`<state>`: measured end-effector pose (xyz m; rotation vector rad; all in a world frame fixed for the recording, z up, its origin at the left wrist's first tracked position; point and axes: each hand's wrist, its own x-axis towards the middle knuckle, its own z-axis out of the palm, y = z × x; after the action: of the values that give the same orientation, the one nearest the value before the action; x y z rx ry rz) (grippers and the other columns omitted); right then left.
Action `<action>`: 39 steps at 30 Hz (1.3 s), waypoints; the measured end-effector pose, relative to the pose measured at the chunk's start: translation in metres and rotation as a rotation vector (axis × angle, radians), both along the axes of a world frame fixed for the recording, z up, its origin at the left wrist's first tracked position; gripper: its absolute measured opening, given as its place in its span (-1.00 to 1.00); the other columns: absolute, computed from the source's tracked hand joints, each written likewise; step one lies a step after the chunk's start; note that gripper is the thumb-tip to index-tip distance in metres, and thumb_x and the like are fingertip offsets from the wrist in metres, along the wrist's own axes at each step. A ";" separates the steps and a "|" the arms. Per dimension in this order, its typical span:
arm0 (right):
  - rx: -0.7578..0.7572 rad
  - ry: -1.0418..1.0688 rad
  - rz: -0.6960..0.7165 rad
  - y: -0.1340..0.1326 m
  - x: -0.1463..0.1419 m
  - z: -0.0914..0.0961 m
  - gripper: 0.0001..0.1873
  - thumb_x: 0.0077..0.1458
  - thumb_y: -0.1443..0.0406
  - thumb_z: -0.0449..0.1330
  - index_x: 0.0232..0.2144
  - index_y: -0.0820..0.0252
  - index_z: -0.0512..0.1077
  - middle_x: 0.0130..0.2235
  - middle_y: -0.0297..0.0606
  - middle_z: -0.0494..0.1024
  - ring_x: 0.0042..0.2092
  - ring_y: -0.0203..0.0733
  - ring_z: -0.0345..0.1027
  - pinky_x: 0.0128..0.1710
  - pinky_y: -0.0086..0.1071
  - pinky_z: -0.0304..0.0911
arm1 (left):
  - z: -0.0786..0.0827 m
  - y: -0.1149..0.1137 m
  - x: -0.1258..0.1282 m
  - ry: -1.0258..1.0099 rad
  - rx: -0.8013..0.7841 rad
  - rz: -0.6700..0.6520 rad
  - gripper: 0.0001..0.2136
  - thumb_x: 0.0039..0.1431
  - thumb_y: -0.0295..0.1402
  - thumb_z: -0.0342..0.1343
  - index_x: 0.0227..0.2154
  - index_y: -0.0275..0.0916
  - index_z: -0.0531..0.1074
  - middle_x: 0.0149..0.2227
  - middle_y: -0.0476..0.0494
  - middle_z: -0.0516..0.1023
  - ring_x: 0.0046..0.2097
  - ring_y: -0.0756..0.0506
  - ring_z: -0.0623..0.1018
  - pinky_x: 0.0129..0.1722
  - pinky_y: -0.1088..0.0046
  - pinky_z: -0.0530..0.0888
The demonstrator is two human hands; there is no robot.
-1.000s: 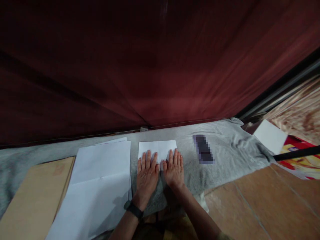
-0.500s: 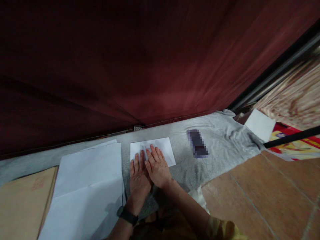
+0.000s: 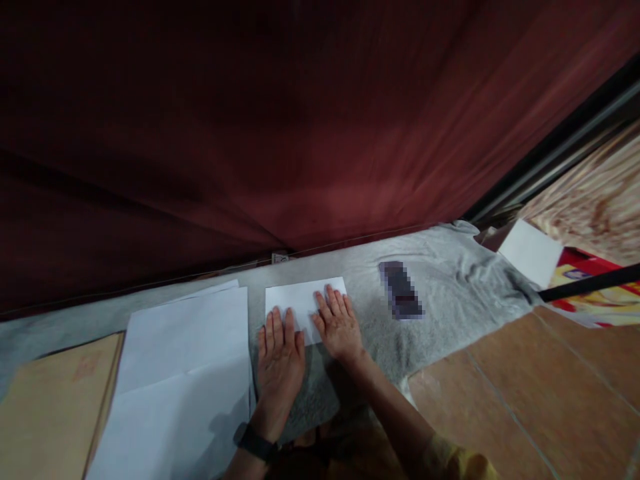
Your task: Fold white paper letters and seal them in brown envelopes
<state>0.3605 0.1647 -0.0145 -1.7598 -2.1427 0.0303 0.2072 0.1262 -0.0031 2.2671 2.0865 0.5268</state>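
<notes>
Watch on its wrist, the left hand lies palm down, its grip flat and slack, fingers straight, with hold of nothing. The right hand is laid the same way, its grip spread a little wider and likewise holding nothing. A yellowish sleeve covers part of the right arm. Under the fingers of both hands is a small white paper, directly ahead of the person; its longer side runs left to right, the right end angled slightly away, and the hands cover its two near corners.

To its left, large white sheets lie stacked with their long side pointing away, a crease across the top one; beside them is a tan folder with faint red print. Right of the paper, a blurred dark oblong points away, far end leaning left. All rest on a grey plush cloth, rumpled on the right. Brown floor tiles show below its edge. Farther right are a white square panel and a red-and-yellow print crossed by a black bar. A dark red curtain fills the far side.
</notes>
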 end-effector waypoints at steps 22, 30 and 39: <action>0.016 -0.064 -0.164 -0.011 0.025 -0.005 -0.42 0.39 0.21 -0.02 0.35 0.40 0.16 0.38 0.18 0.14 0.39 0.16 0.04 0.33 0.07 -0.02 | 0.031 0.017 -0.023 0.053 -0.084 0.184 -0.50 0.29 -0.32 0.05 0.22 -0.49 0.29 -0.05 -0.44 0.50 -0.04 -0.30 0.49 0.01 0.15 0.45; 0.031 0.030 -0.078 -0.009 -0.018 0.015 -0.42 0.40 0.25 -0.05 0.38 0.38 0.10 0.43 0.09 0.02 0.43 0.12 -0.08 0.34 0.05 0.02 | 0.042 0.020 -0.027 -0.156 -0.310 0.271 -0.45 0.34 -0.31 0.00 0.33 -0.37 0.11 0.04 -0.43 0.55 -0.04 -0.27 0.61 -0.09 0.24 0.50; 0.013 0.027 0.013 -0.012 -0.034 0.003 -0.40 0.40 0.13 0.01 0.39 0.18 0.11 0.42 -0.05 0.10 0.42 0.05 -0.02 0.36 0.01 -0.03 | 0.040 0.019 -0.034 -0.297 -0.402 0.325 -0.45 0.34 -0.24 0.00 0.33 -0.27 0.10 -0.06 -0.34 0.64 -0.15 -0.28 0.66 -0.18 0.21 0.50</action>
<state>0.3268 0.1524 -0.0116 -1.7281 -2.1307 0.0429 0.1728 0.1451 0.0373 1.5473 2.1728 0.3766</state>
